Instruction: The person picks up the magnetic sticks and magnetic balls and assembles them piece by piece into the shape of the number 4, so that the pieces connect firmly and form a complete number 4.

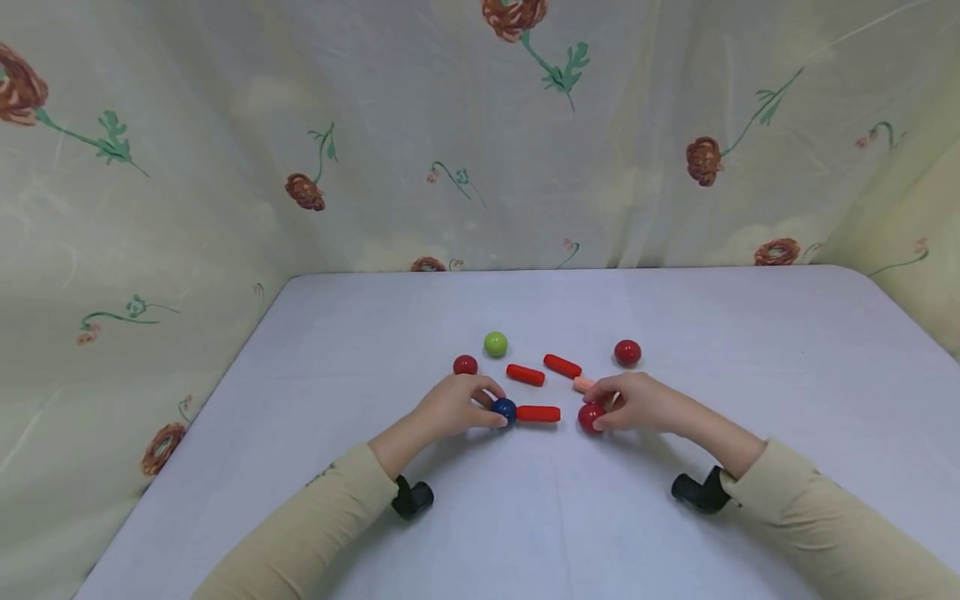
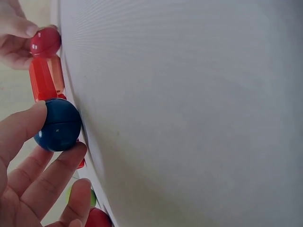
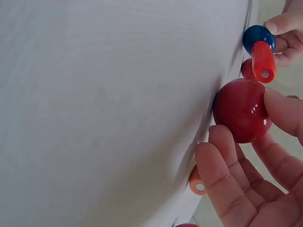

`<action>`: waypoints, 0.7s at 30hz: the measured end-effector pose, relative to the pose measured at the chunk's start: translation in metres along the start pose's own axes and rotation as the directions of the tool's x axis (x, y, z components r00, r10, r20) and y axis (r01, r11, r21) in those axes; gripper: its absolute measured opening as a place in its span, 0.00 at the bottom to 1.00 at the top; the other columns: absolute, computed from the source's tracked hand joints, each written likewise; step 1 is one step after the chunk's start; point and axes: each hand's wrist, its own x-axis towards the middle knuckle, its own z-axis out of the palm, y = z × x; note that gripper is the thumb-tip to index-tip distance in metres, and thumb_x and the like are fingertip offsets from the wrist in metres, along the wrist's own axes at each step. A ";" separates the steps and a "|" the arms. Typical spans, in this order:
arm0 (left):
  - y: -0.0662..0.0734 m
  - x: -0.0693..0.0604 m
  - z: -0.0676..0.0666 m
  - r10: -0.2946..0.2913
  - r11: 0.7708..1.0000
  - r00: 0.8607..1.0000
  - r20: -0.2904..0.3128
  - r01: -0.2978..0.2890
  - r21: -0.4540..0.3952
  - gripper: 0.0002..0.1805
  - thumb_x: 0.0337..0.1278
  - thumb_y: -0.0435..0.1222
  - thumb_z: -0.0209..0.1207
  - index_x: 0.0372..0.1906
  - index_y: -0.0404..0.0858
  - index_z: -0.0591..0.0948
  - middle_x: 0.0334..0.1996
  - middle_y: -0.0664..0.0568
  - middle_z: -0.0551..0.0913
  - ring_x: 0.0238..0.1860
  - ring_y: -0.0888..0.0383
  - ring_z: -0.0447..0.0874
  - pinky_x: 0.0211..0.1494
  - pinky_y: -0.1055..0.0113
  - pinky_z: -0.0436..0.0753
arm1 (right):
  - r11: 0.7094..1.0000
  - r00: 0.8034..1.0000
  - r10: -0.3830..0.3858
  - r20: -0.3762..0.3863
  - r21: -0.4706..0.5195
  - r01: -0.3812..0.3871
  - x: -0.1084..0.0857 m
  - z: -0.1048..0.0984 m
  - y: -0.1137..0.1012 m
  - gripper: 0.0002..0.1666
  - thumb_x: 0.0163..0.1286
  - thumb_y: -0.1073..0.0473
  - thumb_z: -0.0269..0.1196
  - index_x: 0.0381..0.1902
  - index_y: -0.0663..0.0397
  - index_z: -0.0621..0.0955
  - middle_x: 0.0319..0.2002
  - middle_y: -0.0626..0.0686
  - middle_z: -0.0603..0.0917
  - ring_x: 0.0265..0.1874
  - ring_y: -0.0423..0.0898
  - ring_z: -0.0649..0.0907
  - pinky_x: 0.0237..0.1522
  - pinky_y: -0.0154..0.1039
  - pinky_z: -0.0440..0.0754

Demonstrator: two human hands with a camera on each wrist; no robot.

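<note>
Between thumb and fingers, my left hand pinches a dark blue ball. A red stick extends from the ball's right side, touching it. My right hand grips a red ball to the right of the stick, with a gap between them in the head view. An orange-pink stick lies just behind the right hand's fingers, partly hidden.
Farther back on the white table lie two red sticks, a green ball and a red ball beyond my left hand. Another red ball sits behind my right hand. A flowered curtain hangs behind the table.
</note>
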 end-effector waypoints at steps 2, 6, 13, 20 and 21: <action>0.000 0.000 0.000 0.003 1.000 1.000 0.001 -0.003 -0.001 0.17 0.46 0.42 0.66 0.44 0.45 0.80 0.39 0.52 0.83 0.41 0.57 0.77 0.36 0.69 0.78 | 1.000 1.000 0.010 -0.001 0.004 -0.010 0.000 0.001 -0.001 0.23 0.55 0.61 0.67 0.49 0.62 0.77 0.37 0.53 0.79 0.34 0.44 0.76 0.33 0.35 0.78; 0.000 0.000 -0.001 0.007 1.000 1.000 0.003 -0.007 -0.003 0.17 0.46 0.42 0.67 0.44 0.45 0.80 0.38 0.52 0.83 0.41 0.57 0.77 0.36 0.68 0.77 | 1.000 1.000 0.009 -0.002 0.006 -0.009 0.002 0.002 -0.002 0.23 0.54 0.61 0.67 0.48 0.62 0.78 0.36 0.52 0.79 0.34 0.44 0.76 0.34 0.35 0.79; 0.000 0.000 0.000 0.003 1.000 1.000 0.005 -0.003 0.002 0.17 0.46 0.42 0.67 0.43 0.45 0.80 0.38 0.52 0.83 0.40 0.57 0.77 0.37 0.68 0.77 | 1.000 1.000 -0.011 0.001 0.015 0.011 0.007 0.003 -0.005 0.23 0.54 0.62 0.67 0.49 0.64 0.78 0.36 0.53 0.79 0.35 0.45 0.76 0.34 0.35 0.79; 0.002 0.000 0.001 -0.011 1.000 1.000 0.000 0.011 0.014 0.16 0.46 0.43 0.67 0.43 0.46 0.80 0.38 0.53 0.83 0.38 0.58 0.77 0.35 0.69 0.76 | 0.999 0.999 -0.034 -0.013 0.007 0.034 0.009 0.004 -0.006 0.26 0.55 0.62 0.67 0.52 0.67 0.76 0.36 0.54 0.80 0.35 0.45 0.75 0.33 0.34 0.79; 0.002 0.000 0.001 -0.010 1.000 1.000 -0.001 0.011 0.015 0.16 0.45 0.43 0.67 0.43 0.46 0.80 0.37 0.53 0.83 0.37 0.58 0.77 0.35 0.69 0.76 | 0.999 0.999 -0.041 -0.016 0.005 0.041 0.009 0.005 -0.006 0.26 0.55 0.62 0.67 0.52 0.67 0.76 0.36 0.54 0.80 0.35 0.44 0.76 0.33 0.34 0.79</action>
